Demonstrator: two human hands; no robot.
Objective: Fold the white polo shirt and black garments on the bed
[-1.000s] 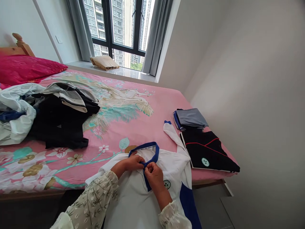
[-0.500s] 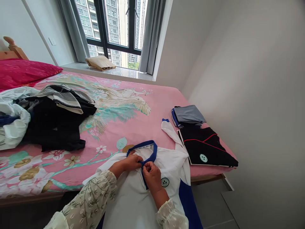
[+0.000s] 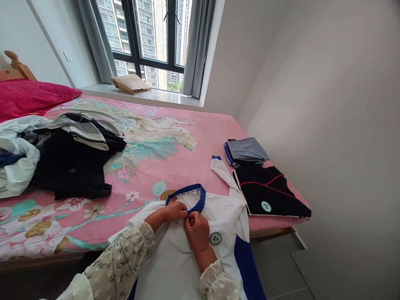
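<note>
A white polo shirt with a blue collar and blue side panels lies face up over the bed's near edge, its lower part toward me. A round dark badge marks its chest. My left hand is closed on the collar's front edge, left of the neck opening. Right beside it, my right hand pinches the top of the front placket. The two hands' fingertips meet just below the collar. Whatever small part lies between them is hidden by the fingers.
The bed has a pink flowered sheet. Loose clothes are heaped at the left by a red pillow. At the right lie a folded black garment and a grey folded stack. A beige bundle sits on the windowsill.
My right hand has shifted slightly left and its fingers have closed nearer to my left fingertips at the collar. The shirt has stayed in place.
</note>
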